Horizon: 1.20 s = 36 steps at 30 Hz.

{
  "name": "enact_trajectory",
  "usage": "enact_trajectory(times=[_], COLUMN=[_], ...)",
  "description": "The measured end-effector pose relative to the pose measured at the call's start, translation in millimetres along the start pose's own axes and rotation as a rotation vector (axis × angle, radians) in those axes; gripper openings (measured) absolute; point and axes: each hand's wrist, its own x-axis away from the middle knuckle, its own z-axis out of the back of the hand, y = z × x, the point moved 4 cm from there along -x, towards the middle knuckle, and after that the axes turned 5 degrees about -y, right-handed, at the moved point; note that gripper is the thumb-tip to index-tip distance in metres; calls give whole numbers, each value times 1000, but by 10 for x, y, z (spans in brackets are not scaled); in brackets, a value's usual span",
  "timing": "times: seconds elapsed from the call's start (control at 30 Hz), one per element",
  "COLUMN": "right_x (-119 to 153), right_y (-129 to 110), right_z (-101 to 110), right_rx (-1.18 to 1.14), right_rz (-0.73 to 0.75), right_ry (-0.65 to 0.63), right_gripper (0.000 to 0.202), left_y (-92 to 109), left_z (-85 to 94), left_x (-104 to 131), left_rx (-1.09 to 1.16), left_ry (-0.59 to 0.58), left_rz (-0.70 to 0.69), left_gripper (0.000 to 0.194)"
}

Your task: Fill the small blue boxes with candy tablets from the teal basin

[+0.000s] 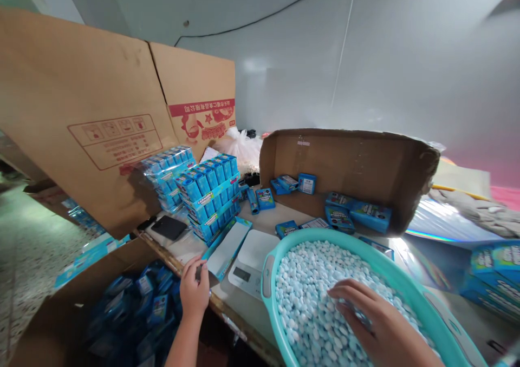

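My left hand (195, 287) is at the table's front edge, beside an open blue display tray (228, 248). Its fingers curl round; a small dark thing between them is too unclear to name. My right hand (365, 313) is over the pale blue candies (309, 280) in a turquoise basin (273, 307), fingertips touching them, fingers bent with something pale under them. A white scale (254, 259) with a small display sits between the tray and the basin. Stacked trays of blue packs (211, 194) rise behind the empty display tray.
Below left, a carton (44, 323) holds many blue packs. A large cardboard box (109, 102) stands at the left. Loose blue packs lie around a brown carton (345, 166) on its side. A dark phone (169, 227) lies near the table edge. More packs (493, 275) sit at the right.
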Motion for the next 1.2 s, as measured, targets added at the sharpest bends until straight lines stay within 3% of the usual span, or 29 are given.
enact_trajectory(times=[0.93, 1.2], right_x=[51, 15], right_y=[34, -54], right_z=[82, 45], right_rx=[29, 47], right_rz=[6, -7], right_ry=[163, 22], right_gripper=[23, 23], left_y=[38, 49], left_z=[10, 12], left_x=[10, 18], left_rx=[-4, 8], left_ry=[20, 24], left_rz=[-17, -5], left_gripper=[25, 24])
